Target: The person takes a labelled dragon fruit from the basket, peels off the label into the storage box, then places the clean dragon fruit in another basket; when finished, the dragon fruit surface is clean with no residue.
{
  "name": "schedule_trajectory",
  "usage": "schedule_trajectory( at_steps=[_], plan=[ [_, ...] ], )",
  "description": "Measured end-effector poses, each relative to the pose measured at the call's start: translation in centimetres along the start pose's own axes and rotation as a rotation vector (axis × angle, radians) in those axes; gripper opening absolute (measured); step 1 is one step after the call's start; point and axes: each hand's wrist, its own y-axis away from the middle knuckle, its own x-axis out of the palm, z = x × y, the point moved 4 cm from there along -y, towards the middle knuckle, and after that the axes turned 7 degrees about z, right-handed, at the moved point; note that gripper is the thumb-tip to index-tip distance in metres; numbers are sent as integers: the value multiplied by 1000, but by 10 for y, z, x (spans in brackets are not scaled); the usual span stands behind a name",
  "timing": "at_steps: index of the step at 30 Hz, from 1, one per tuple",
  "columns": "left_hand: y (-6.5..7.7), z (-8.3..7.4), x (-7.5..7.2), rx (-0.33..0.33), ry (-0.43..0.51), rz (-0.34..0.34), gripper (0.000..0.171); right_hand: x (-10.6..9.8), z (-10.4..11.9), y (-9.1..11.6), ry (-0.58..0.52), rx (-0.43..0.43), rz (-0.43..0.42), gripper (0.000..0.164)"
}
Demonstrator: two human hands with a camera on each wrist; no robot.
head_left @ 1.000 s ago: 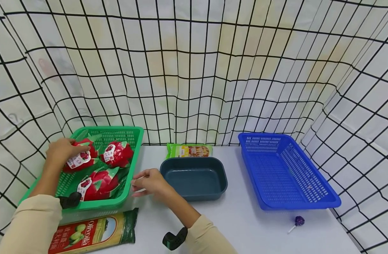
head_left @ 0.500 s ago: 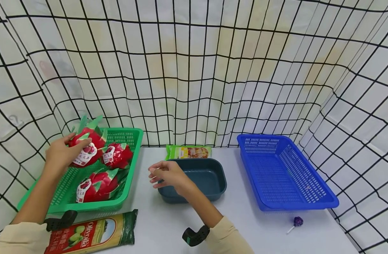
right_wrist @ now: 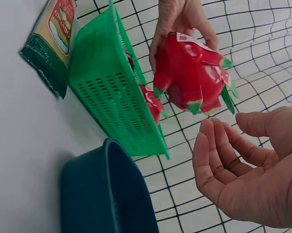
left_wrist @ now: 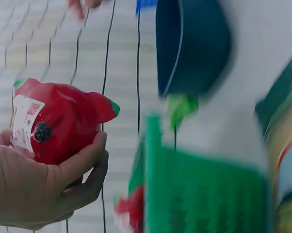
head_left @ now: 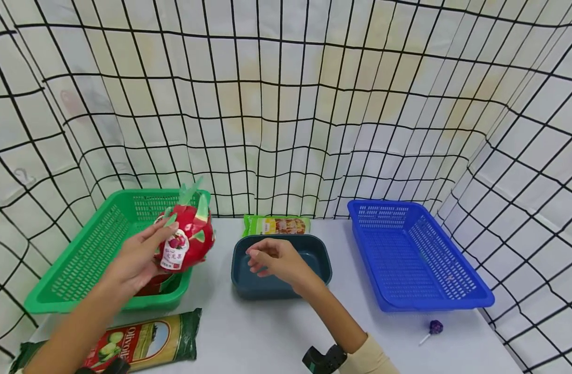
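The sleeves are beige, the wrist devices chunky and black.

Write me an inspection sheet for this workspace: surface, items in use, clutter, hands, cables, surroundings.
Surface: white tabletop.
Items in use: labelled dragon fruit, raised above the green basket; at least one more fruit inside, partly hidden.
Clutter: Olivoilà pasta packet, dark teal tub, food packet behind it, blue basket, lollipop.
Hands: left hand grips the dragon fruit; right hand hovers over the tub, holding nothing.
Cables: nothing seen.
Surroundings: black netting before white sheeting.
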Motion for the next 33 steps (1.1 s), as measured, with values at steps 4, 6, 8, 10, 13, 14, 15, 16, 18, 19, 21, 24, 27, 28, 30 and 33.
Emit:
schedule_trajectory(
  at_steps=[4,6,8,10,13,14,15,16,18,19,21,24,27,28,30,33],
  plan=[
    [13,19,34,-32,32,56,80,-8,7,14,43,-31,-16,28],
    [21,30,48,-46,44,68,80,-13,9,21,66,-47,-23,30],
    [31,43,60,-68,64,63,78,-18,9,27,86,-59,-27,31],
    [40,56,69,-101,84,46,80,-22,8,33,109,-69,-29,31],
    [50,74,78,-159,108,14,84,-30,3,41,136,-72,-39,29],
    [52,80,80,-178,117,3,86,-33,0,44,144,-69,-44,28],
    [53,85,82,-190,127,-1,87,-35,-3,46,154,-64,-50,28],
    [54,89,83,-204,132,-7,88,-38,-6,49,158,-54,-57,28],
    [56,96,85,-220,132,-15,85,-41,-11,53,159,-38,-66,28],
    [56,98,86,-228,132,-20,85,-42,-13,55,158,-29,-72,28],
    [56,102,87,-227,121,-25,82,-44,-17,57,155,-18,-82,29],
    [56,107,87,-219,112,-25,79,-47,-23,59,148,-6,-96,28],
    [55,113,87,-216,122,14,77,-48,-30,60,146,6,-101,28],
    [55,115,87,-218,127,34,77,-48,-32,60,144,8,-101,28],
    [55,121,87,-231,126,72,77,-49,-36,60,142,16,-103,28],
    [56,129,85,-262,81,73,79,-48,-43,60,134,19,-95,29]
  ],
)
